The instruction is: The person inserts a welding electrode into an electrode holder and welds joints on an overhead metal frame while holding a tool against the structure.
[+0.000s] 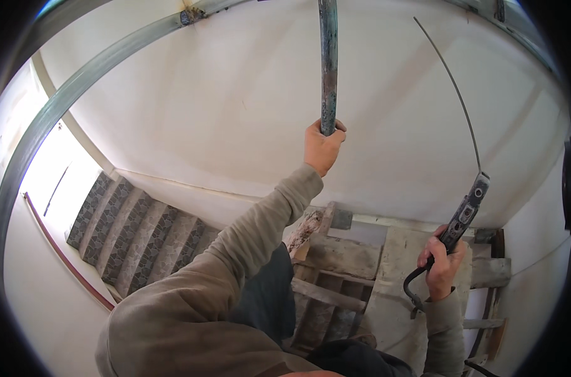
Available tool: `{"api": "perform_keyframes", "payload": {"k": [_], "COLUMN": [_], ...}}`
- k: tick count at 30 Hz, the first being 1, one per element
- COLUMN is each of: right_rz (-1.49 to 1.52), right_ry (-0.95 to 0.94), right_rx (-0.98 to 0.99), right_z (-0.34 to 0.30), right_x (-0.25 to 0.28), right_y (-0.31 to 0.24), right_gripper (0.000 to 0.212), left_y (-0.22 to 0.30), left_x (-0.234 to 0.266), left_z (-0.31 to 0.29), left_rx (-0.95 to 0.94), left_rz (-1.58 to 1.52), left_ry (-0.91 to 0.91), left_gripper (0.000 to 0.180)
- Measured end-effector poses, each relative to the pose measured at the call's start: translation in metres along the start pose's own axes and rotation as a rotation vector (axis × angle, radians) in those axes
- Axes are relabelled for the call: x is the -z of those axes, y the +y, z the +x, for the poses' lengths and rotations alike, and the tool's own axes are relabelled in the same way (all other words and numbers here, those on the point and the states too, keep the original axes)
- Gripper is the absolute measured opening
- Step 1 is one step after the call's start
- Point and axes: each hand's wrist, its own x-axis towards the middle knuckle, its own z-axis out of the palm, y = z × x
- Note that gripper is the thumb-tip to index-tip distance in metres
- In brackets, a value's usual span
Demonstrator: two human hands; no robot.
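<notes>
My left hand [323, 147] is wrapped round the lower end of an upright metal tube [329, 63], with the arm stretched out and up. On the right, my right hand [443, 261] grips a dark welding electrode holder [466, 210]. A long, thin, slightly bent welding rod [460, 100] sticks up from the holder's tip, its free end apart from the tube. From the bottom of the holder a black cable [409, 288] curves down beside my wrist.
Wooden planks [339, 256] and a pale board [395, 283] form a rough platform below me. Tiled stairs [138, 232] descend at the left, near a reddish handrail [65, 254]. A curved-looking metal tube [65, 100] crosses the upper left. A white wall [235, 125] stands ahead.
</notes>
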Motion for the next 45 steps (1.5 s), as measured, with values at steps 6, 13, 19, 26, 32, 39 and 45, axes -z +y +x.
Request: {"api": "perform_keyframes", "payload": {"k": [6, 13, 19, 26, 32, 39, 45], "right_rz": [-0.049, 0.011, 0.054, -0.097, -0.073, -0.07, -0.092], "right_ry": [-0.043, -0.028, -0.083, -0.055, -0.129, -0.172, -0.18], "right_rx": [0.072, 0.111, 0.125, 0.316, 0.32, 0.253, 0.247], "right_z": [0.004, 0.006, 0.008, 0.011, 0.016, 0.025, 0.013], "right_x": [0.0, -0.01, -0.009, -0.021, -0.036, -0.043, -0.036], "right_y": [0.006, -0.001, -0.006, -0.013, -0.024, -0.021, -0.023], "right_gripper": [0.016, 0.019, 0.019, 0.026, 0.029, 0.031, 0.032], "left_y": [0.006, 0.004, 0.008, 0.007, 0.007, 0.001, 0.005], "left_x": [0.005, -0.005, -0.009, -0.013, -0.018, -0.02, -0.032], "left_z": [-0.001, -0.003, -0.003, -0.002, -0.009, -0.002, -0.019], "left_rx": [0.065, 0.075, 0.087, 0.141, 0.152, 0.103, 0.113], "left_rz": [-0.012, -0.061, -0.099, -0.151, -0.179, -0.14, -0.209], "left_ry": [-0.057, -0.073, -0.088, -0.107, -0.105, -0.058, -0.06], "left_gripper": [0.006, 0.004, 0.004, 0.005, 0.006, 0.004, 0.003]}}
